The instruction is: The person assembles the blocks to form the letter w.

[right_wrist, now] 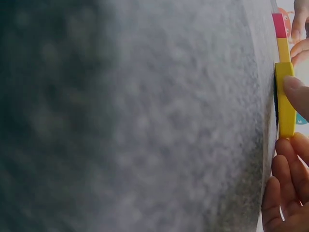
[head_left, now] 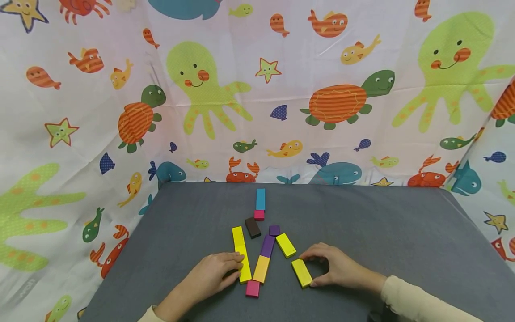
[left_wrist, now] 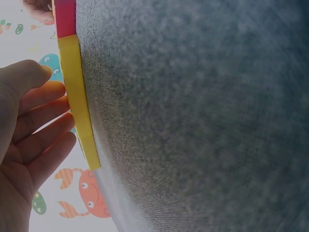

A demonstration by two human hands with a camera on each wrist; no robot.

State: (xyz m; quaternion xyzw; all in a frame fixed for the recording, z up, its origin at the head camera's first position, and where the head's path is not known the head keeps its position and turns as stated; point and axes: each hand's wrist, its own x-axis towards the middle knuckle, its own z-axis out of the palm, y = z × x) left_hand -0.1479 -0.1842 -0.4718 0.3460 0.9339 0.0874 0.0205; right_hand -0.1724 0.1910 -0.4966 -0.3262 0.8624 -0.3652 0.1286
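My right hand point(head_left: 342, 267) pinches a yellow block point(head_left: 301, 273) lengthwise, fingertips at its far end and thumb at its near end. In the right wrist view that block point(right_wrist: 286, 101) sits low at the table surface; whether it touches the cloth I cannot tell. The fingertips of my left hand point(head_left: 215, 273) rest against a row of two yellow blocks point(head_left: 243, 266), fingers lightly bent and not wrapped round them. This row meets a pink block point(head_left: 252, 289) at the bottom, and an orange block point(head_left: 261, 269) and a purple block point(head_left: 267, 246) slant up from it.
A small purple block point(head_left: 274, 230) tops the slanted row, beside another yellow block point(head_left: 286, 245). Farther back lie a dark brown block point(head_left: 253, 227), a small pink block point(head_left: 259, 215) and a blue block point(head_left: 260, 199). Grey cloth point(head_left: 386, 232) covers the table; a sea-animal curtain point(head_left: 257, 107) hangs behind.
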